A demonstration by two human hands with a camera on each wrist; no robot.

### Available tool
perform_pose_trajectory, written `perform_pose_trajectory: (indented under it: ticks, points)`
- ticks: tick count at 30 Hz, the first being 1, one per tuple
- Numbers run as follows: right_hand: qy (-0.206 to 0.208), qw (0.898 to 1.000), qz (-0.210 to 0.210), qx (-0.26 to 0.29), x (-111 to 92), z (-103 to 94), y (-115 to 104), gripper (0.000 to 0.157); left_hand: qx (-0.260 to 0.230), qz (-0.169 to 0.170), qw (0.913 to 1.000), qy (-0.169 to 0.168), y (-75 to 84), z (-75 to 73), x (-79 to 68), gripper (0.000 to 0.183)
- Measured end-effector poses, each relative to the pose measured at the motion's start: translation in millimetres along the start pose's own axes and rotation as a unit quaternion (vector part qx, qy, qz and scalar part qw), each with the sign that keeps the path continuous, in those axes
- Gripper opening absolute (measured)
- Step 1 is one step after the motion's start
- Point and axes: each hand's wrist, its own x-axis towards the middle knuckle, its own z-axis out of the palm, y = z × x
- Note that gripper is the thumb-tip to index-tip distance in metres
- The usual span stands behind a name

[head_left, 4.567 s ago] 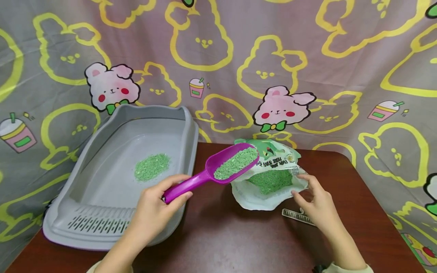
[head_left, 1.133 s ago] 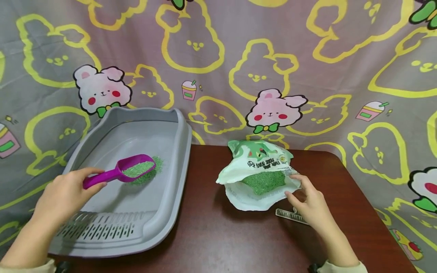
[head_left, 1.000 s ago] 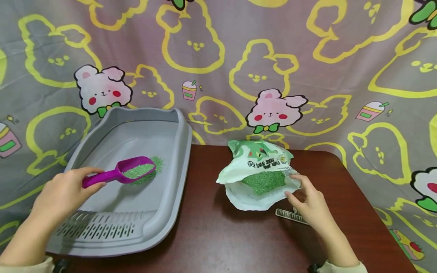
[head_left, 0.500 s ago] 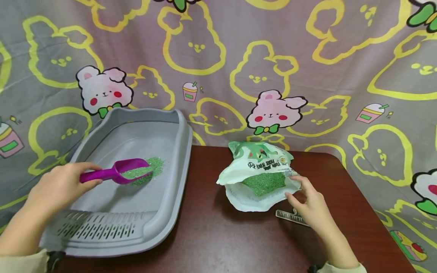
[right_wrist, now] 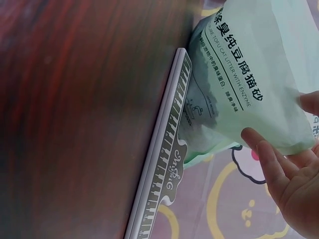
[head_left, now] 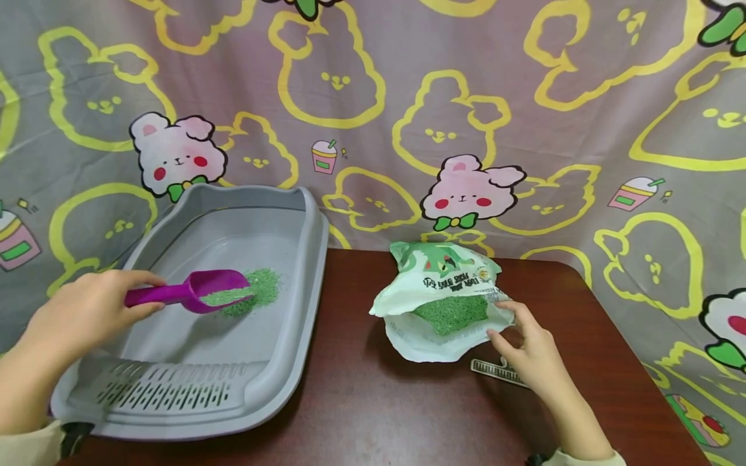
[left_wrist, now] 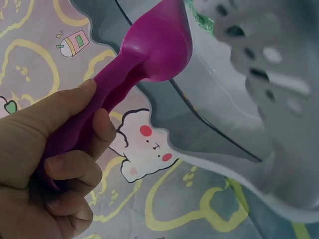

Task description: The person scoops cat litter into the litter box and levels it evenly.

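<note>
Purple scoop (head_left: 195,288) now over the tray's floor, bowl end just short of the middle, beside the loose pile; 4.6 s ago we had it out past the tray's right wall, up by the bag. Vs 0.5 s ago it's slid a bit twd the tray's left wall, so we see more of the green pile (head_left: 265,288) on the tray floor. Bag hasn't moved noticeably.

L hand (head_left: 96,307): fingers curled round the scoop handle, firm hold, wrist above the tray's left wall. R hand (head_left: 539,356): well right of tray, at the bag's mouth same as before; thumb + index bent, wide gap btwn them, tips touching the bag edge. We can't tell if they actually pinch it.

Materials: scoop = smooth glossy plastic, trough-shaped bowl, wavy grip underside; carries fine pale-green granules (head_left: 224,297). Tray (head_left: 315,259) = grey matte plastic, rounded corners, raised curvy rim, slotted ledge at near end. Bag (head_left: 443,275) = crinkly pale film, "tofu cat litter" print, mouth gaping, darker green grains (head_left: 454,314) inside; sits right of tray, not touching. Piano-key strip (right_wrist: 167,154) = flat, hard-edged, scalloped bump marked "Music", near bag, well right of tray. Tabletop (head_left: 361,401) = dark red-brown woodgrain, slight sheen. Cartoon cloth (head_left: 373,77) behind tray, soft folds.
</note>
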Motion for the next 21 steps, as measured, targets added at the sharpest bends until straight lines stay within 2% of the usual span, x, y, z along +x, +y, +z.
perform_pose_trajectory:
  ticks: [5,12,17,21]
  points:
    - [-0.003,1.0,0.004,0.003,-1,0.0,0,0.05,0.021,0.009,0.9997,0.005,0.0,-5.5,1.3,0.033]
    - [-0.004,1.0,0.006,0.0,-1,-0.2,-1,0.049,0.021,0.006,0.9998,0.006,-4.9,-9.1,-0.8,0.034]
    - [-0.004,1.0,0.005,-0.001,-1,-0.6,-1,0.05,0.021,-0.001,0.9997,0.012,-10.7,-8.8,-3.5,0.035]
    - [-0.002,1.0,0.003,0.003,0,-0.4,-1,0.05,0.02,0.006,0.9996,0.019,-13.7,-7.3,-4.2,0.035]
